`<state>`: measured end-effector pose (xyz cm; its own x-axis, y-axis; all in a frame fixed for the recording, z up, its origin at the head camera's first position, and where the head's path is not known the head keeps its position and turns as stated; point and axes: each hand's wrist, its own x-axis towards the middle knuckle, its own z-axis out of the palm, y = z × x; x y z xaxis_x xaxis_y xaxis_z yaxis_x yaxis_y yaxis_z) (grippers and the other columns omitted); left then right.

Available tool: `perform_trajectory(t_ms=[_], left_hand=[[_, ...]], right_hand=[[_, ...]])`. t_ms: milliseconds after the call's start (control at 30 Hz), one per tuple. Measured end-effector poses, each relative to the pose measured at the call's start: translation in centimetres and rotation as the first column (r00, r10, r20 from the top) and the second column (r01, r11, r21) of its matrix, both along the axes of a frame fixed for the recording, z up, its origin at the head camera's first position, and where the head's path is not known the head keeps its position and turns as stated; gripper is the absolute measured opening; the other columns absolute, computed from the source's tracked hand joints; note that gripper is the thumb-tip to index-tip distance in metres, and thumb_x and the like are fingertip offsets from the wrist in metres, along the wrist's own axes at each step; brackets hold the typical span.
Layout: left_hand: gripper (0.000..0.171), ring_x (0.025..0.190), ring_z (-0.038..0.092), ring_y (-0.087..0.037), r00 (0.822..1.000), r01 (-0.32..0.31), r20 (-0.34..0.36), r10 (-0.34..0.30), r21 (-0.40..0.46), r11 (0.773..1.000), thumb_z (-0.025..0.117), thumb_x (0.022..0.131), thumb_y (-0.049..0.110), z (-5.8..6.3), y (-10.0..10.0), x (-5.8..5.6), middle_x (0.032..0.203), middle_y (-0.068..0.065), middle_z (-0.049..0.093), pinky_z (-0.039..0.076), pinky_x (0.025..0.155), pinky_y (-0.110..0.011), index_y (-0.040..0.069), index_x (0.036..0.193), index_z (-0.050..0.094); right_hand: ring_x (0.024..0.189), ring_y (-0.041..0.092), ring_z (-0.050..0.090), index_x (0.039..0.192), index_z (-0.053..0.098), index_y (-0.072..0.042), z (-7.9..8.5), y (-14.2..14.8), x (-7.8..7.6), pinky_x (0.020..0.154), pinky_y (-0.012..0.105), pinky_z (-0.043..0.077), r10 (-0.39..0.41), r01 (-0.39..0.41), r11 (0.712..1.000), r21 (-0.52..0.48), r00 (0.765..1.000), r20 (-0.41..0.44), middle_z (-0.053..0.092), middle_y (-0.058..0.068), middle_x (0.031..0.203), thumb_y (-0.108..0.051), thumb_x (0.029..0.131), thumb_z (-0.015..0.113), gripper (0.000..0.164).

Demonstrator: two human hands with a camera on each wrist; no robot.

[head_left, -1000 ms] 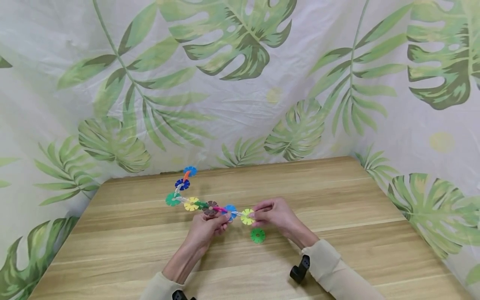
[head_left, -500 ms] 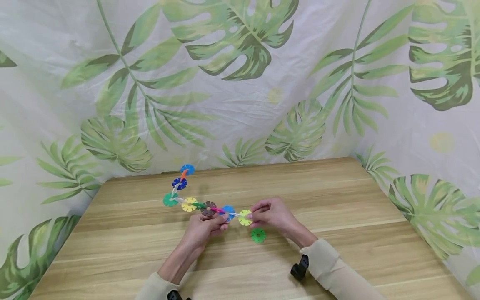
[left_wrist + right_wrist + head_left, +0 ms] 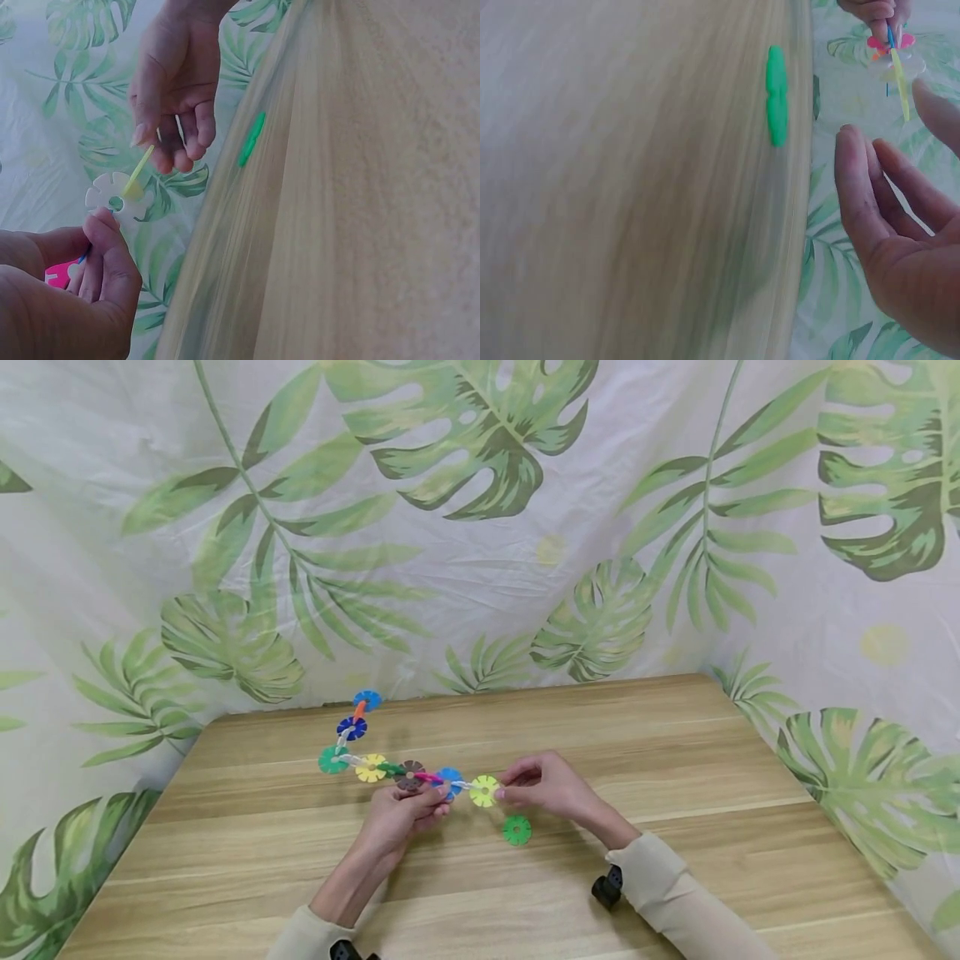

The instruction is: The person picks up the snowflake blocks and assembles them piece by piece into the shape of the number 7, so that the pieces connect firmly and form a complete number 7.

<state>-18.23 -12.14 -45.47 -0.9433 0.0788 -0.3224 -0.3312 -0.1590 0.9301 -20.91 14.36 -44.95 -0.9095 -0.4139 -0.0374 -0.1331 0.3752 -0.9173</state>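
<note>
A chain of notched plastic discs hangs over the table, slotted edge to edge in several colours. My left hand (image 3: 393, 820) pinches it at a blue disc (image 3: 450, 776) between thumb and fingers. At the chain's right end a white disc (image 3: 103, 184) carries a yellow-green disc (image 3: 483, 782). My right hand (image 3: 553, 788) is right beside that end disc; in the right wrist view its thumb and fingers are parted, with nothing between them. Below it, a loose green disc (image 3: 517, 839) lies flat on the table.
The chain runs left through brown (image 3: 409, 767) and yellow discs, then bends back at a teal disc (image 3: 330, 767) to a light blue one (image 3: 367, 697). The wooden table (image 3: 675, 877) ends at a leaf-patterned cloth (image 3: 480, 568) behind.
The chain and my left hand have shifted slightly left. My right hand's fingers have loosened from the yellow-green disc's edge. The loose green disc has stayed put.
</note>
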Motion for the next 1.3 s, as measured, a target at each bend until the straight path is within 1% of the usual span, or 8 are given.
perform_trajectory(t_ms=[100, 200, 367, 500, 733, 1100, 1200, 1300], left_hand=[[0.009, 0.075, 0.073, -0.009, 1.0, -0.005, -0.003, 0.005, 0.004, 1.0, 0.075, 0.096, 0.005, 0.0, -0.2, -0.1, 0.086, -0.004, 0.079, 0.067, 0.081, -0.024, -0.001, 0.103, 0.075], [0.011, 0.076, 0.073, -0.009, 1.0, -0.018, -0.006, 0.018, -0.001, 1.0, 0.076, 0.096, 0.006, 0.0, -0.4, -0.2, 0.087, -0.004, 0.079, 0.066, 0.08, -0.024, -0.001, 0.103, 0.074], [0.01, 0.077, 0.074, -0.009, 0.999, -0.037, 0.004, 0.037, -0.01, 0.999, 0.075, 0.097, 0.008, 0.0, -0.7, -0.2, 0.087, -0.003, 0.079, 0.066, 0.079, -0.024, 0.0, 0.101, 0.07], [0.011, 0.077, 0.074, -0.008, 0.999, -0.037, 0.015, 0.037, -0.001, 0.999, 0.075, 0.097, 0.009, 0.0, -0.7, -0.2, 0.087, -0.002, 0.079, 0.066, 0.079, -0.023, 0.001, 0.103, 0.069], [0.007, 0.077, 0.074, -0.009, 0.999, -0.043, 0.017, 0.043, -0.001, 0.999, 0.074, 0.097, 0.006, 0.0, -0.8, -0.2, 0.087, -0.003, 0.079, 0.067, 0.08, -0.024, 0.001, 0.098, 0.07], [0.014, 0.081, 0.075, -0.01, 0.999, -0.039, 0.014, 0.04, -0.013, 0.999, 0.073, 0.099, 0.008, -0.1, -0.9, -0.2, 0.091, -0.004, 0.08, 0.067, 0.085, -0.028, -0.002, 0.107, 0.068], [0.015, 0.08, 0.075, -0.009, 0.999, -0.044, 0.018, 0.044, -0.015, 0.999, 0.073, 0.098, 0.008, -0.1, -0.8, -0.3, 0.09, -0.003, 0.08, 0.067, 0.084, -0.026, -0.002, 0.108, 0.069], [0.015, 0.08, 0.075, -0.008, 0.999, -0.046, 0.024, 0.046, -0.01, 0.999, 0.074, 0.098, 0.007, -0.2, -0.7, -0.3, 0.089, -0.003, 0.08, 0.066, 0.081, -0.024, -0.002, 0.108, 0.069]], right_hand=[[0.084, 0.016, 0.072, 0.106, 0.079, -0.004, 0.0, 0.4, 0.0, 0.075, 0.028, 0.064, 0.015, -0.01, 0.996, 0.088, 0.999, -0.052, 0.078, 0.007, 0.097, -0.024, 0.089, 0.086, 0.027], [0.086, 0.012, 0.067, 0.105, 0.077, -0.004, 0.0, 0.7, 0.1, 0.075, 0.022, 0.058, 0.057, -0.04, 0.979, 0.198, 0.995, -0.083, 0.076, 0.005, 0.097, -0.024, 0.083, 0.091, 0.033], [0.089, 0.017, 0.064, 0.103, 0.075, -0.003, -0.3, 0.7, 0.3, 0.077, 0.022, 0.054, 0.147, -0.109, 0.942, 0.318, 0.984, -0.098, 0.073, 0.007, 0.096, -0.021, 0.073, 0.098, 0.042], [0.085, 0.016, 0.06, 0.098, 0.074, -0.004, -0.3, 0.5, 0.5, 0.073, 0.024, 0.052, 0.169, -0.121, 0.932, 0.342, 0.979, -0.113, 0.071, 0.006, 0.092, -0.02, 0.07, 0.1, 0.041], [0.08, 0.013, 0.058, 0.091, 0.073, -0.007, -0.4, 0.3, 0.6, 0.07, 0.023, 0.051, 0.169, -0.126, 0.925, 0.357, 0.981, -0.092, 0.07, 0.005, 0.087, -0.012, 0.071, 0.098, 0.033], [0.075, 0.013, 0.059, 0.083, 0.07, -0.008, -0.1, -0.1, 0.8, 0.065, 0.023, 0.051, 0.165, -0.12, 0.903, 0.413, 0.983, -0.076, 0.067, 0.001, 0.079, -0.01, 0.07, 0.098, 0.03], [0.071, 0.013, 0.06, 0.083, 0.07, -0.008, 0.1, -0.2, 1.1, 0.062, 0.023, 0.051, 0.147, -0.106, 0.91, 0.401, 0.987, -0.072, 0.066, 0.0, 0.076, -0.008, 0.07, 0.098, 0.031], [0.067, 0.012, 0.061, 0.083, 0.07, -0.006, 0.4, -0.1, 1.4, 0.059, 0.023, 0.053, 0.127, -0.1, 0.928, 0.36, 0.99, -0.054, 0.066, 0.0, 0.074, -0.001, 0.073, 0.094, 0.027]])
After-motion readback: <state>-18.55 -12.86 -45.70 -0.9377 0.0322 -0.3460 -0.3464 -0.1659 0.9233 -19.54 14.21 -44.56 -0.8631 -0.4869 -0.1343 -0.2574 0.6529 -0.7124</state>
